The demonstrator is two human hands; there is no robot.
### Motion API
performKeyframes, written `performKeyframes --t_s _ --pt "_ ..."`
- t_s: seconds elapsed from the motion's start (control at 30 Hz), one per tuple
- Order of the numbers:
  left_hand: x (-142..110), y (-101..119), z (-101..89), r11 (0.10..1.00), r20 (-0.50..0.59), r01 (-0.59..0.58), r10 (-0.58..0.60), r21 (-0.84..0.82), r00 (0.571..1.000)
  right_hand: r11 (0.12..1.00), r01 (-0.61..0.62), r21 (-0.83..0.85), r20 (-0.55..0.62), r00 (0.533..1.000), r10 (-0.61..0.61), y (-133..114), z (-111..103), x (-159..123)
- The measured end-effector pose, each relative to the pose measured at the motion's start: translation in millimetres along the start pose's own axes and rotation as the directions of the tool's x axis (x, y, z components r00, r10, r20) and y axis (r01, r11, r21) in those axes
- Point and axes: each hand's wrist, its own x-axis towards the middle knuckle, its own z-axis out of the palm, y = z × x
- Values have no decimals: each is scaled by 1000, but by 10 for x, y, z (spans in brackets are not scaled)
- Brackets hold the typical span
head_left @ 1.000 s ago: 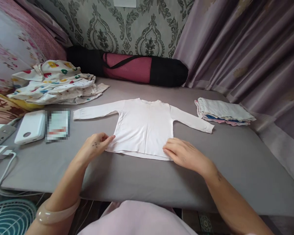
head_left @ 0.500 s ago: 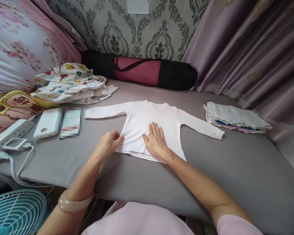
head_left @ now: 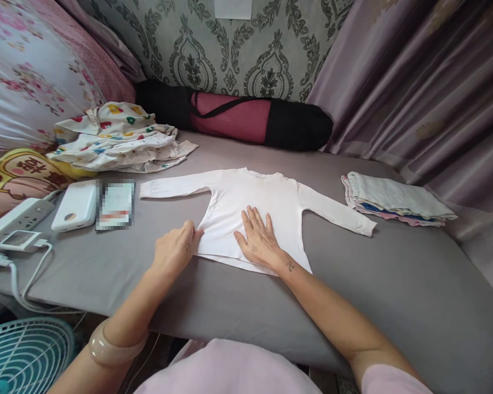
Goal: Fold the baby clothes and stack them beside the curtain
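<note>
A small white long-sleeved shirt (head_left: 267, 194) lies spread on the grey-covered surface, its neck pointing away from me and both sleeves stretched out to the sides. My left hand (head_left: 176, 243) is closed, pinching the shirt's left side edge near the lower hem and pulling that edge outward. My right hand (head_left: 258, 235) rests flat on the lower middle of the shirt, fingers spread. Some light creases run between my two hands.
Folded clothes (head_left: 398, 197) are stacked at right, and a loose heap of printed clothes (head_left: 123, 137) lies at back left. A long black-and-pink bag (head_left: 230, 117) lies along the wall. A power strip (head_left: 14, 224), a white power bank (head_left: 76, 205) and a fan (head_left: 27, 353) are at left.
My left hand has moved slightly left and turned, drawing the shirt's side edge outward. My right hand stays flat on the shirt, shifted slightly left.
</note>
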Motion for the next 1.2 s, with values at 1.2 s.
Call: performKeyframes --t_s 1.2 --pt "475 192 414 776 -57 -631 629 -11 775 993 48 -107 25 999 -46 698 -185 -339"
